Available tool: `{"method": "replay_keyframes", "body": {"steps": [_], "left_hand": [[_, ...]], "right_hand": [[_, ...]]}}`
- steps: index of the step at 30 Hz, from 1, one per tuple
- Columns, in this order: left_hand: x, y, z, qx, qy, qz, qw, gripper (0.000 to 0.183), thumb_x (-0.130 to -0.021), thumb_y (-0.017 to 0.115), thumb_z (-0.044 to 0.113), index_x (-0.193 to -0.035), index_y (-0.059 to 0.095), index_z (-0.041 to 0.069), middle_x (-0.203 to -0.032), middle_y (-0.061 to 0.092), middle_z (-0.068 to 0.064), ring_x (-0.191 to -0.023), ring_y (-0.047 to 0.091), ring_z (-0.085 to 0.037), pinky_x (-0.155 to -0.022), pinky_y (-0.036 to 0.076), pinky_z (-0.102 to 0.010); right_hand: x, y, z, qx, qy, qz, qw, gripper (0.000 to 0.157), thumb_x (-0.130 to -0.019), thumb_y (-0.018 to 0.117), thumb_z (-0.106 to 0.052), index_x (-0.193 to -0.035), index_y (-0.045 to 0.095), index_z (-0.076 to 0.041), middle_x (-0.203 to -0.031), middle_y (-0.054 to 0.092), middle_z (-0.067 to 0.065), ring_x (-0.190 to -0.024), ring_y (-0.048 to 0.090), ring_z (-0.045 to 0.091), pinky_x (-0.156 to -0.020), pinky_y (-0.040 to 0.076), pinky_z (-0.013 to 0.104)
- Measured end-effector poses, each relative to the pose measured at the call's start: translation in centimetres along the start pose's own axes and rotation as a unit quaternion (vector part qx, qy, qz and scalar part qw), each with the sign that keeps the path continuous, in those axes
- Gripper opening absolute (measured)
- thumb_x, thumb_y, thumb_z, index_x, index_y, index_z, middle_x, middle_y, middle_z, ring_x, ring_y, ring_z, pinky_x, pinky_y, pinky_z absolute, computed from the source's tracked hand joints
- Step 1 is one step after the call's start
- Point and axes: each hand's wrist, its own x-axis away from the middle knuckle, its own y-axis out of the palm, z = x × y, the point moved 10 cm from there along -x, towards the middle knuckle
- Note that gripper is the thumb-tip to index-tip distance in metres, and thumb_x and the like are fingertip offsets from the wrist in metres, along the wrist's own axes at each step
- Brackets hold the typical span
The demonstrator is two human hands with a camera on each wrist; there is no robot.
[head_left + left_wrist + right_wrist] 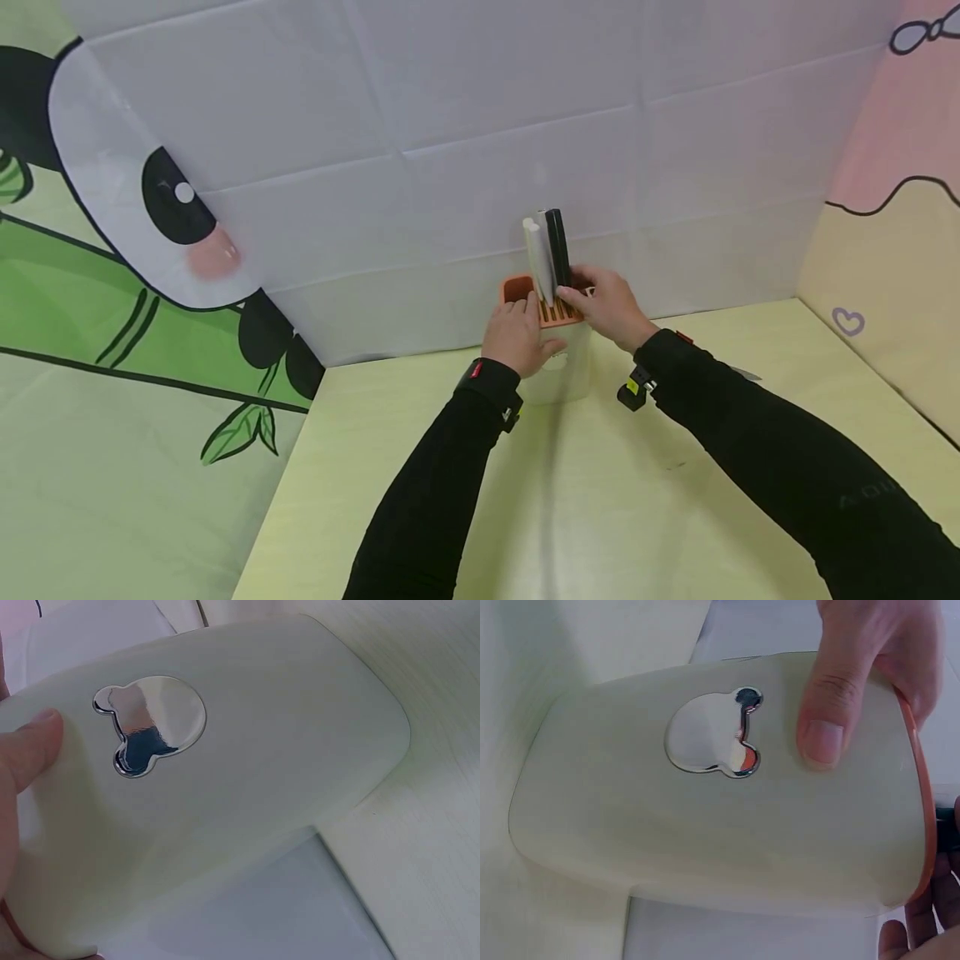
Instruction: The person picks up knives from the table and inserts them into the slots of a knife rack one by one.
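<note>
A cream knife holder with an orange slotted top stands upright on the table near the back wall. My left hand grips its left side, thumb on the front close to a shiny bear-head emblem. White handles and the handle of a black-handled knife stick up from the top. Around the base of that black handle, my right hand pinches with thumb and fingers. In the right wrist view, fingers sit beside the dark handle at the orange rim; any blade is hidden in the holder.
A pale table runs up to a white printed cloth wall just behind the holder. Another cloth wall borders the right side. A grey pointed piece lies on the table, partly behind the right sleeve.
</note>
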Motion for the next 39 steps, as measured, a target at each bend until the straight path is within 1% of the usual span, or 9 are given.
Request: {"method": "replay_keyframes", "body": {"steps": [7,15,19,22,24,26,30,35,39], "left_hand": [[0.1,-0.5,0.5,-0.001,-0.001,-0.009,1.0000,0.094,-0.084,0.055,0.064,-0.144,0.027,-0.003,-0.132,0.052,-0.014,-0.120,0.045,-0.027,-0.105,0.033,-0.039],[0.2,-1.0,0.9,-0.005,0.001,-0.005,1.0000,0.094,-0.084,0.055,0.065,-0.143,0.029,-0.004,-0.131,0.052,-0.014,-0.119,0.046,-0.026,-0.104,0.034,-0.039],[0.2,-1.0,0.9,-0.008,0.000,-0.004,1.0000,0.094,-0.084,0.055,0.065,-0.143,0.029,-0.003,-0.132,0.052,-0.014,-0.119,0.046,-0.026,-0.105,0.034,-0.039],[0.2,-1.0,0.9,-0.009,0.000,0.000,1.0000,0.093,-0.084,0.055,0.065,-0.143,0.030,-0.003,-0.132,0.052,-0.014,-0.119,0.046,-0.027,-0.105,0.034,-0.039],[0.1,-0.9,0.9,-0.009,0.000,-0.001,1.0000,0.093,-0.084,0.055,0.065,-0.143,0.030,-0.004,-0.132,0.052,-0.014,-0.119,0.046,-0.027,-0.105,0.034,-0.039],[0.1,-0.8,0.9,-0.008,-0.002,-0.003,1.0000,0.094,-0.084,0.055,0.065,-0.143,0.029,-0.004,-0.132,0.052,-0.014,-0.119,0.046,-0.027,-0.105,0.034,-0.039],[0.0,-0.5,0.8,-0.006,-0.004,-0.008,0.9999,0.095,-0.084,0.054,0.065,-0.143,0.028,-0.003,-0.132,0.052,-0.014,-0.119,0.046,-0.027,-0.105,0.033,-0.039],[0.0,-0.5,0.8,0.001,-0.004,-0.012,0.9999,0.095,-0.084,0.055,0.065,-0.144,0.028,-0.003,-0.132,0.052,-0.014,-0.119,0.046,-0.027,-0.105,0.032,-0.039],[0.0,-0.5,0.7,0.002,-0.004,-0.010,0.9999,0.095,-0.084,0.055,0.065,-0.143,0.028,-0.003,-0.132,0.052,-0.014,-0.118,0.046,-0.027,-0.105,0.033,-0.039]], "right_hand": [[0.3,-0.2,0.8,0.056,0.001,0.011,0.998,0.041,-0.094,0.059,-0.025,-0.130,0.052,-0.007,-0.104,0.060,0.008,-0.092,0.047,0.023,-0.078,0.040,0.038],[0.6,-0.7,0.9,0.109,-0.030,0.036,0.993,0.049,-0.092,0.062,-0.027,-0.134,0.049,-0.004,-0.101,0.060,0.010,-0.089,0.044,0.025,-0.071,0.033,0.040],[1.0,-0.6,1.6,0.102,-0.038,0.049,0.993,0.053,-0.092,0.062,-0.029,-0.137,0.046,-0.005,-0.119,0.059,0.013,-0.103,0.050,0.024,-0.082,0.040,0.042],[1.3,-0.6,1.7,0.089,-0.050,0.073,0.992,0.052,-0.093,0.062,-0.029,-0.137,0.046,-0.005,-0.123,0.058,0.015,-0.111,0.051,0.025,-0.089,0.041,0.047],[1.4,-0.7,1.7,0.087,-0.058,0.088,0.991,0.051,-0.093,0.062,-0.029,-0.136,0.047,-0.005,-0.117,0.061,0.016,-0.107,0.051,0.027,-0.086,0.041,0.046],[1.5,-0.8,1.6,0.091,-0.059,0.103,0.989,0.051,-0.092,0.062,-0.029,-0.136,0.049,-0.007,-0.110,0.062,0.015,-0.098,0.049,0.027,-0.078,0.037,0.043],[1.7,-0.9,1.6,0.103,-0.057,0.115,0.986,0.051,-0.092,0.062,-0.031,-0.135,0.049,-0.008,-0.104,0.062,0.014,-0.090,0.044,0.031,-0.070,0.030,0.039],[1.8,-1.0,2.1,0.107,-0.052,0.120,0.986,0.051,-0.091,0.062,-0.035,-0.135,0.050,-0.011,-0.101,0.061,0.011,-0.089,0.043,0.035,-0.067,0.029,0.038],[1.8,-1.0,2.1,0.100,-0.053,0.121,0.986,0.050,-0.092,0.062,-0.034,-0.135,0.050,-0.012,-0.105,0.062,0.012,-0.090,0.044,0.034,-0.069,0.029,0.038]]}}
